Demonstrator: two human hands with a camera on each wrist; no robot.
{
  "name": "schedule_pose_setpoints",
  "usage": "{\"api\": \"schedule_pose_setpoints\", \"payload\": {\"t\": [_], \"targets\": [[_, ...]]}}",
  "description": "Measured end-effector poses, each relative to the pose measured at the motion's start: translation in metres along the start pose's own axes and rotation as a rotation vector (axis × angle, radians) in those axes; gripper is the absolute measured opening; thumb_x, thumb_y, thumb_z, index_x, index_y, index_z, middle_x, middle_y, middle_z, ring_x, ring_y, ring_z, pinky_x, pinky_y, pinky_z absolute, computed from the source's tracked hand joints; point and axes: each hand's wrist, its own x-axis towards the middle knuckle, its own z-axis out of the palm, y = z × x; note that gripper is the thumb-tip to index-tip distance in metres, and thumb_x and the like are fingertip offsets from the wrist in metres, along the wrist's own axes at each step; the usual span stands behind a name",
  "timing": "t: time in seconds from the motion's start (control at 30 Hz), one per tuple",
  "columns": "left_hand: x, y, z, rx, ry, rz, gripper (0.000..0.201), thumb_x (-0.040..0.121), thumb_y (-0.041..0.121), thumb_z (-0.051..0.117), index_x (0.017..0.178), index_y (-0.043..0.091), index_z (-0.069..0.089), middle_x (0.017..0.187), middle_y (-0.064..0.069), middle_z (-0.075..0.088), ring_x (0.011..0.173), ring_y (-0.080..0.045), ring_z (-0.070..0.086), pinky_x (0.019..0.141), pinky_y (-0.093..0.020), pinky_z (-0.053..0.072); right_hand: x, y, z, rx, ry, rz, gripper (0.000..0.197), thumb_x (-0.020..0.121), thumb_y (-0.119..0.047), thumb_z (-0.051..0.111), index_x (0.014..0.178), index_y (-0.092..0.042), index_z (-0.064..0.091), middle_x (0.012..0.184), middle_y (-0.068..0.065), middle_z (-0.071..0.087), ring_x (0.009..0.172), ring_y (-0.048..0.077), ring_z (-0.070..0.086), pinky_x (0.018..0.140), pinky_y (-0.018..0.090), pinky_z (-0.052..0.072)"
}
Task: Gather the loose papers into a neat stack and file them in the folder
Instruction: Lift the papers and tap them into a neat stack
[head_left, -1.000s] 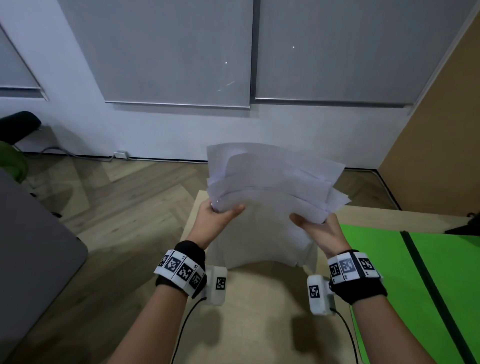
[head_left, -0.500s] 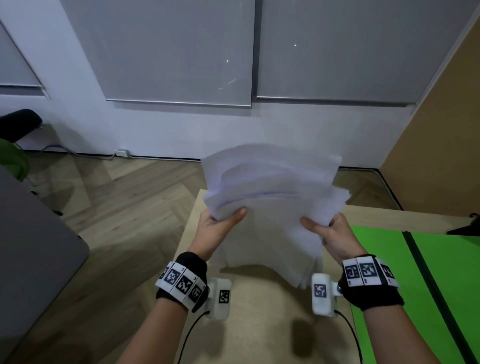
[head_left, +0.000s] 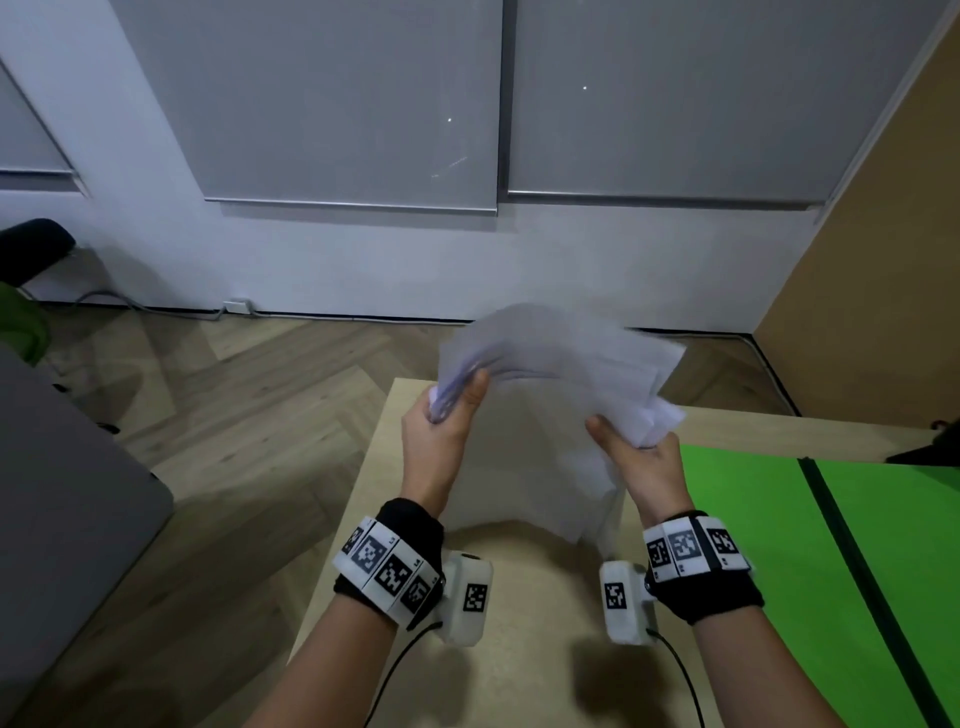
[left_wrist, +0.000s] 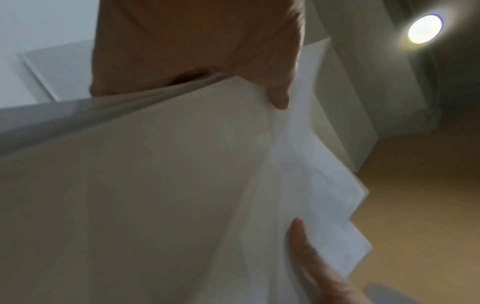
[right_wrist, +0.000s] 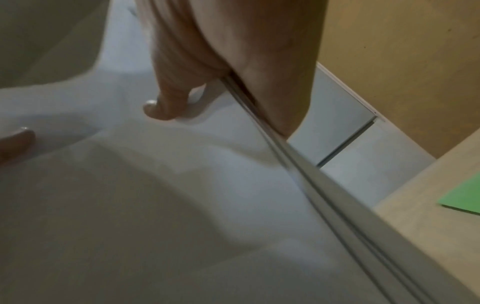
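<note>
A loose, uneven bundle of white papers is held upright above the far left part of the wooden table. My left hand grips its left edge, thumb on the near side. My right hand grips the right edge lower down. The sheets bow and fan out at the top. In the left wrist view the papers fill the frame under my left hand. In the right wrist view my right hand pinches the papers' edge. The open green folder lies flat on the table to the right.
The table's left edge drops to a wood floor. A grey surface stands at the far left. A white wall with blinds faces me, and a brown panel stands at the right.
The sheets have been drawn closer together and tilted to the left. My left hand has risen along the left edge, and my right hand has dropped lower on the right edge.
</note>
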Motion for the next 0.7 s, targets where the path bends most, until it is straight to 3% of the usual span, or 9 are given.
{"api": "schedule_pose_setpoints", "payload": {"t": [0.1,0.2,0.3,0.33,0.37,0.47,0.57,0.63,0.7], "targets": [[0.001,0.003,-0.001,-0.030,0.111,0.029,0.073,0.062,0.072,0.066,0.093,0.005,0.068,0.088,-0.004,0.074,0.077,-0.006,0.064,0.073,-0.024,0.053,-0.003,-0.010,0.005,0.056,-0.020,0.000,0.015,0.066,-0.030,0.077,0.078,-0.022,0.073,0.077,-0.013,0.076,0.076,0.003,0.070,0.075,0.023,0.056],[0.005,0.014,0.002,-0.067,0.216,-0.026,0.049,0.075,0.064,0.064,0.085,0.017,0.066,0.072,0.009,0.063,0.066,-0.004,0.058,0.064,-0.019,0.045,-0.006,-0.026,0.014,0.090,0.041,0.003,0.035,0.063,-0.043,0.075,0.066,-0.010,0.063,0.063,-0.005,0.066,0.066,0.010,0.061,0.058,0.014,0.050],[0.007,0.019,0.007,-0.031,0.308,-0.112,0.045,0.079,0.063,0.060,0.062,0.023,0.049,0.061,0.009,0.045,0.060,-0.011,0.043,0.063,-0.029,0.036,-0.011,-0.036,0.025,0.091,0.117,-0.003,0.060,0.076,-0.041,0.069,0.066,0.014,0.047,0.057,0.007,0.039,0.076,0.011,0.036,0.058,0.039,0.044],[0.008,0.018,0.007,-0.027,0.312,-0.125,0.050,0.077,0.066,0.060,0.060,0.022,0.044,0.062,0.008,0.041,0.060,-0.013,0.039,0.063,-0.030,0.034,-0.011,-0.038,0.029,0.085,0.128,-0.010,0.062,0.075,-0.042,0.070,0.069,0.016,0.051,0.056,0.016,0.045,0.063,0.024,0.050,0.062,0.041,0.045],[0.010,0.016,0.007,-0.018,0.303,-0.140,0.055,0.074,0.071,0.059,0.063,0.019,0.044,0.066,0.006,0.043,0.062,-0.013,0.039,0.063,-0.030,0.034,-0.012,-0.039,0.032,0.081,0.130,-0.012,0.052,0.076,-0.036,0.072,0.071,0.013,0.057,0.060,0.021,0.055,0.076,0.044,0.061,0.068,0.042,0.048],[0.015,0.014,0.005,0.019,0.257,-0.180,0.070,0.059,0.086,0.053,0.078,0.019,0.052,0.079,0.002,0.050,0.074,-0.014,0.047,0.069,-0.031,0.039,-0.009,-0.030,0.031,0.076,0.076,-0.040,0.010,0.078,-0.015,0.073,0.069,-0.013,0.070,0.064,-0.007,0.073,0.064,0.007,0.067,0.074,0.030,0.053],[0.019,0.022,0.002,-0.003,0.286,-0.178,0.077,0.068,0.079,0.054,0.096,0.008,0.062,0.099,-0.005,0.062,0.094,-0.023,0.056,0.081,-0.033,0.042,-0.007,-0.022,0.025,0.095,0.026,-0.045,0.006,0.079,-0.012,0.070,0.078,-0.017,0.071,0.069,-0.013,0.074,0.068,0.001,0.069,0.068,0.022,0.056],[0.019,0.030,0.003,-0.072,0.353,-0.157,0.080,0.077,0.066,0.059,0.129,0.005,0.051,0.128,-0.008,0.055,0.114,-0.021,0.052,0.092,-0.030,0.038,-0.006,-0.021,0.024,0.111,0.024,-0.057,0.004,0.081,-0.014,0.067,0.082,-0.017,0.070,0.068,-0.014,0.074,0.067,-0.001,0.068,0.063,0.017,0.054],[0.017,0.037,0.006,-0.113,0.374,-0.133,0.082,0.078,0.063,0.060,0.138,0.011,0.040,0.133,0.001,0.046,0.117,-0.013,0.044,0.094,-0.026,0.032,-0.007,-0.023,0.026,0.105,0.034,-0.060,0.006,0.083,-0.018,0.065,0.078,-0.017,0.069,0.062,-0.017,0.071,0.061,-0.006,0.065,0.058,0.013,0.051]]}}
